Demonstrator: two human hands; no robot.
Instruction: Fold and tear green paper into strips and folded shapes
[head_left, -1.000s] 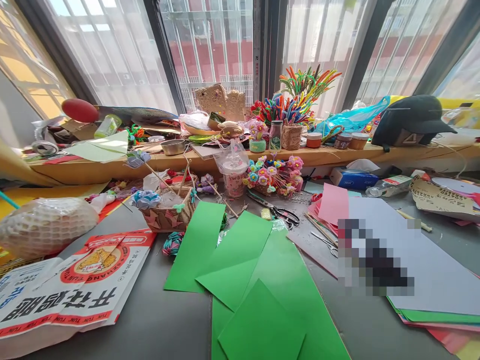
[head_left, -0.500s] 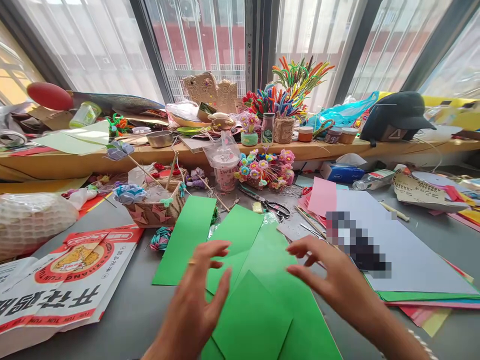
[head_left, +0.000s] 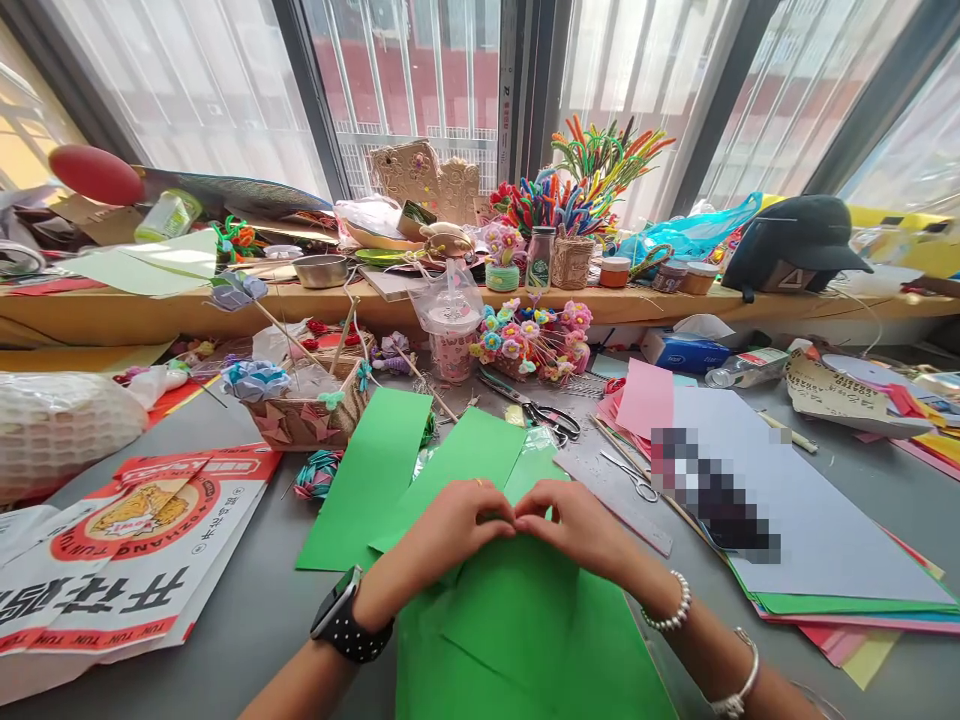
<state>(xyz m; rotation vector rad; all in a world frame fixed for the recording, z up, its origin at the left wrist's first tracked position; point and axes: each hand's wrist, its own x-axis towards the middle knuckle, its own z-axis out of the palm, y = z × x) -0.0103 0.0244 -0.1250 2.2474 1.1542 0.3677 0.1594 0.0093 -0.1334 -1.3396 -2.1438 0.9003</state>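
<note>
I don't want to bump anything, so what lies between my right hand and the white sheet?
From your right hand across, the head view shows a pale pink strip, small silver scissors, then wooden sticks.

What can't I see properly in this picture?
All in the head view:
Bent green paper: the pinched edge is hidden by the fingers of the left hand and right hand.
Dark thing on the white paper: blurred by pixel blocks.
Red-and-white food bag: cut off by the left edge.
Blue tissue box: print too small.
</note>
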